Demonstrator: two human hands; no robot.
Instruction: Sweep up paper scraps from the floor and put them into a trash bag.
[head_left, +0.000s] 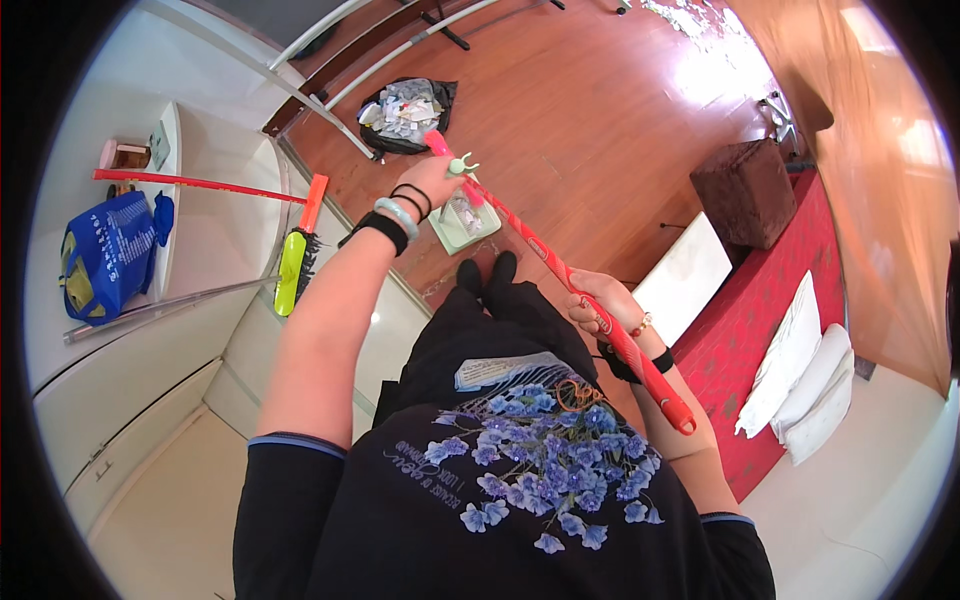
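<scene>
My right hand is wrapped around the red handle of a broom, which slants from my right forearm toward the floor ahead. Pink bristles show on both sides of my left hand, which partly hides the broom head. That left hand grips the top of an upright dustpan handle, pale green with a small forked tip. Below it, the pale green dustpan rests on the floor just in front of my feet. Scraps of litter lie in its tray.
A black rubbish bag full of paper and plastic sits ahead. To the left, a lime-green brush and a red-handled tool lie near a blue bag. A brown stool and white board stand right.
</scene>
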